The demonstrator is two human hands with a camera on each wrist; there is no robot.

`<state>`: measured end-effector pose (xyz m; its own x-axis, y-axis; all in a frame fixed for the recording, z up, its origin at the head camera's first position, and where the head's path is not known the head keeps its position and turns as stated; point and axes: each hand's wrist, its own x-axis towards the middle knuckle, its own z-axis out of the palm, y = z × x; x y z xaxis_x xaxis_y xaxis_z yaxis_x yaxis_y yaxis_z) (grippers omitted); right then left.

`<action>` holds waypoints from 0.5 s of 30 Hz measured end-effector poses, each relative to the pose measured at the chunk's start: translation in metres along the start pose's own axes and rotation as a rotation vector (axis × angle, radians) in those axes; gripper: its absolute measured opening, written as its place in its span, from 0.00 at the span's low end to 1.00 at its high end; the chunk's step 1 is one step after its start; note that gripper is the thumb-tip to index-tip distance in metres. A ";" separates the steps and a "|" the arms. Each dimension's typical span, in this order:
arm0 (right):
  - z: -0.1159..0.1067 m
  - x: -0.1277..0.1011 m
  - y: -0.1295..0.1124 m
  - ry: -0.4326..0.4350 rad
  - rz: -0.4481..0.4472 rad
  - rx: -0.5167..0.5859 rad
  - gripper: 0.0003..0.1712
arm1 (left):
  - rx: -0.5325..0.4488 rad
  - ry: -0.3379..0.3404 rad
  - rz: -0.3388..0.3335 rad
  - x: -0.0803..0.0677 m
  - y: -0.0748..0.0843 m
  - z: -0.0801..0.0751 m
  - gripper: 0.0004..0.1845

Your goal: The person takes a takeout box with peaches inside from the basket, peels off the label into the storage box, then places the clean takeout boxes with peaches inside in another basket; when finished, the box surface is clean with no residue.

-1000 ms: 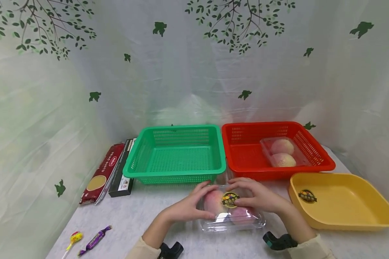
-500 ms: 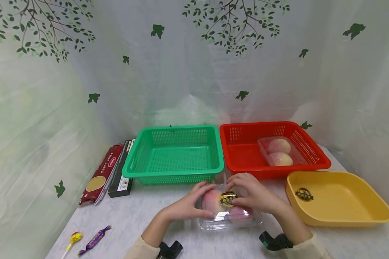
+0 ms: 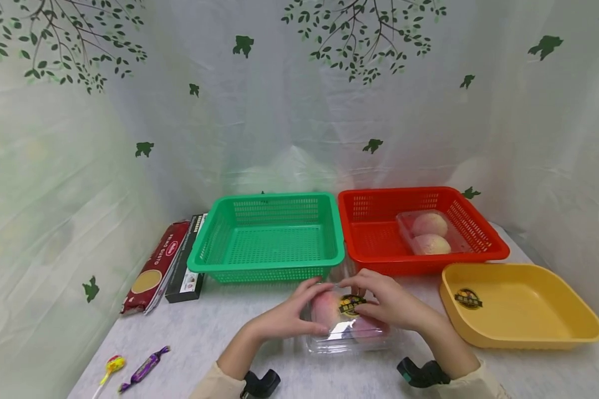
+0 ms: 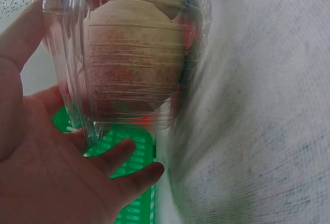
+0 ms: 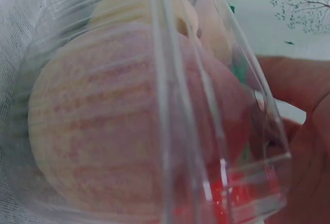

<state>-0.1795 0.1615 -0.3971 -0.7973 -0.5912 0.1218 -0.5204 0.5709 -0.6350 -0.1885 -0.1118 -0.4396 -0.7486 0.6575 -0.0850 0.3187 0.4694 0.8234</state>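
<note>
Clear peach box [image 3: 350, 327] on the table [image 3: 204, 332] before the green basket [image 3: 267, 235] is gripped by left hand [image 3: 287, 316] and right hand [image 3: 391, 305], fingers curled on its lid, barely shifted since a second ago, so not yet lifted.

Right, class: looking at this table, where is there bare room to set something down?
The green basket is bare inside. The yellow tray holds only a sticker. Bare tabletop lies between the candies and the left hand. It is crowded around the clear peach box, gripped by both hands.
</note>
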 end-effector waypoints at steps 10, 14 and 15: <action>-0.002 0.001 0.005 0.034 -0.005 0.060 0.20 | 0.001 -0.001 0.013 0.003 0.001 0.001 0.45; -0.003 0.001 0.006 0.042 -0.030 0.112 0.18 | -0.003 0.002 0.013 0.003 0.000 0.001 0.45; -0.003 0.001 0.006 0.042 -0.038 0.123 0.18 | -0.002 0.003 0.011 0.003 0.000 0.001 0.45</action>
<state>-0.1841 0.1661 -0.3983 -0.7912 -0.5851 0.1779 -0.5111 0.4729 -0.7178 -0.1898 -0.1094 -0.4404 -0.7470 0.6606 -0.0745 0.3253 0.4609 0.8257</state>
